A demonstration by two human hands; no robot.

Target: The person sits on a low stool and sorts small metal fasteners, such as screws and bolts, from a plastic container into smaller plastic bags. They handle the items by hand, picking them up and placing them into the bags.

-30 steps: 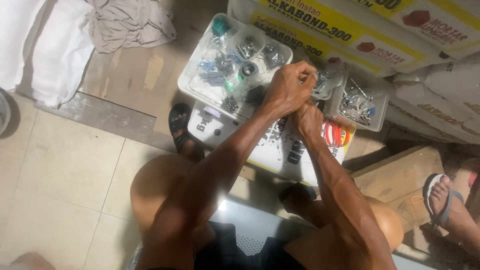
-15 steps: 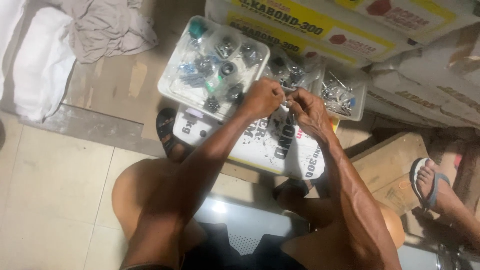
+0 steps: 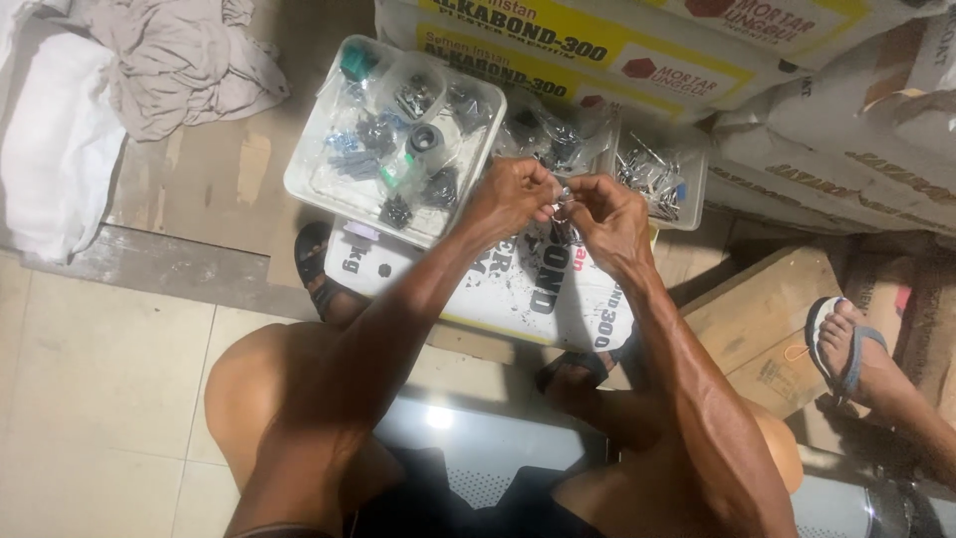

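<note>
Tiled floor [image 3: 90, 399] below, bare concrete slab [image 3: 199, 179] above it, seen from overhead. Stacked paper sacks [image 3: 797, 110] of building material along the top and right, cut off by the frame. Crumpled grey cloth [image 3: 169, 60] at upper left, beside a white bundle [image 3: 50, 149] also cut off at the edge.

Between both hands, over a flattened white sack [image 3: 498, 289], a small metal piece [image 3: 563, 199]: shiny, thin, too small and too covered by fingers to make out its shape. Left hand [image 3: 513, 194] pinched shut on it from one side, right hand [image 3: 607, 219] pinched on it from the other, fingertips nearly meeting, remaining fingers curled in.

Just beyond the hands, a white plastic tray [image 3: 309, 179] crowded with small clear bags of dark and silvery hardware, a teal cap [image 3: 357, 62] in its far corner, a grey ring-shaped part [image 3: 426, 137] near the middle; contents of the bags blurred. To the right, a smaller clear container [image 3: 687, 189] of screws or nails, partly hidden behind the right hand.

Bare knees at the bottom, a dark sandal [image 3: 314, 264] partly under the left forearm. At right, another person's foot [image 3: 856, 349] in a flip-flop, beside a wooden block [image 3: 767, 309], leg cut off by the edge.
</note>
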